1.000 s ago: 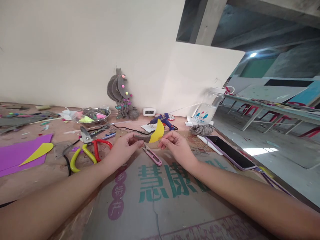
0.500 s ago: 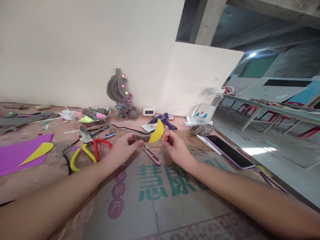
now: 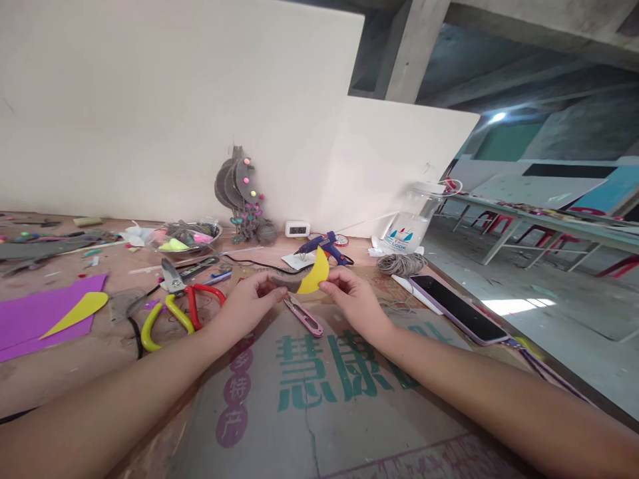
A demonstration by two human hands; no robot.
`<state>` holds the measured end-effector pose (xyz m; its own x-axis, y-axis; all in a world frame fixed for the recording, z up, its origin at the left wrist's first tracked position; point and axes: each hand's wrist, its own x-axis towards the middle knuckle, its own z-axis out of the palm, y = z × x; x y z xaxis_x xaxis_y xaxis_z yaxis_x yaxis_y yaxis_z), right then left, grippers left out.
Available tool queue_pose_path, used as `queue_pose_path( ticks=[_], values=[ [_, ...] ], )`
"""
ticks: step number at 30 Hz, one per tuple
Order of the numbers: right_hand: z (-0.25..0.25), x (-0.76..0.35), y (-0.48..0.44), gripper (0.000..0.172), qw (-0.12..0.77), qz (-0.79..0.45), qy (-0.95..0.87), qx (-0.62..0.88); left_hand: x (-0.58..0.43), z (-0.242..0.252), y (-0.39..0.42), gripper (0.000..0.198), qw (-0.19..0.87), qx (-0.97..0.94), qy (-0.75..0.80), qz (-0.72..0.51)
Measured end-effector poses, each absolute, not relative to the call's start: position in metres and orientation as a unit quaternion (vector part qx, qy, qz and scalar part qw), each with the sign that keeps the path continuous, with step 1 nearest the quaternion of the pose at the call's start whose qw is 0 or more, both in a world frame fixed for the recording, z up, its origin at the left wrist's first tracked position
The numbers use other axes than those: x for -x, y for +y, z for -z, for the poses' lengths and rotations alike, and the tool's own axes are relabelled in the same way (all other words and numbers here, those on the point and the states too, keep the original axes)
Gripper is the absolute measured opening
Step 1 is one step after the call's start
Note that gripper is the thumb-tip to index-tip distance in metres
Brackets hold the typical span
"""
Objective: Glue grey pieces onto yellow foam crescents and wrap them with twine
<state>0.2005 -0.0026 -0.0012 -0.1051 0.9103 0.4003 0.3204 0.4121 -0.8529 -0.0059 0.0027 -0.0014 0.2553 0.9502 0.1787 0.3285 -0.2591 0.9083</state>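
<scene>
My left hand [image 3: 254, 303] pinches the grey end of a small curved piece between thumb and fingers. Its other part is a bright yellow crescent [image 3: 314, 274], felt or foam by the look of it. At the yellow edge my right hand [image 3: 353, 299] has its thumb and forefinger closed on the piece; the exact contact is small in view. Just below, pink thread snips [image 3: 305, 316] lie on the plastic-covered cardboard. Behind the crescent a blue hot glue gun [image 3: 327, 246] rests on its side.
Pliers with red and yellow handles [image 3: 174, 299] and purple sheets [image 3: 44, 313] lie left. A grey hanging craft [image 3: 239, 193] leans on the white board beside a small digital clock [image 3: 297, 229]. At right are a cord coil [image 3: 402, 262], a plastic jug [image 3: 412, 219] and a phone [image 3: 456, 309].
My right hand has moved slightly left and closed on the yellow edge, where a small gap showed before. The whole view has shifted down slightly.
</scene>
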Motion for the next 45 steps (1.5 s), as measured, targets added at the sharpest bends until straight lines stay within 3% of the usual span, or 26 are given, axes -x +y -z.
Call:
queue_pose_path(
  ticks=[7,10,13,21,26,30,40,45],
  values=[
    [-0.003,-0.196,-0.016,0.001,0.414,-0.185,-0.772,0.445,0.008,0.003,0.007,0.043,0.442,-0.671,0.425,-0.417],
    [-0.004,-0.196,-0.020,0.021,0.387,-0.153,-0.822,0.388,0.009,0.005,0.009,0.041,0.439,-0.652,0.437,-0.438],
    [-0.002,-0.198,-0.018,0.030,0.408,-0.147,-0.814,0.386,0.009,0.007,0.011,0.042,0.451,-0.623,0.444,-0.458],
    [0.005,-0.202,-0.010,0.026,0.438,-0.239,-0.759,0.418,0.008,0.006,0.010,0.042,0.435,-0.635,0.456,-0.448],
    [0.004,-0.199,-0.009,0.022,0.453,-0.245,-0.748,0.420,0.008,0.006,0.009,0.041,0.443,-0.649,0.438,-0.436],
    [0.000,-0.198,-0.013,0.009,0.434,-0.282,-0.724,0.455,0.008,0.007,0.009,0.041,0.430,-0.656,0.443,-0.433],
    [-0.006,-0.200,-0.018,0.022,0.391,-0.175,-0.780,0.456,0.007,0.004,0.008,0.039,0.423,-0.660,0.446,-0.433],
    [-0.003,-0.200,-0.016,0.012,0.419,-0.171,-0.782,0.428,0.007,0.010,0.012,0.038,0.422,-0.666,0.437,-0.433]
  ],
)
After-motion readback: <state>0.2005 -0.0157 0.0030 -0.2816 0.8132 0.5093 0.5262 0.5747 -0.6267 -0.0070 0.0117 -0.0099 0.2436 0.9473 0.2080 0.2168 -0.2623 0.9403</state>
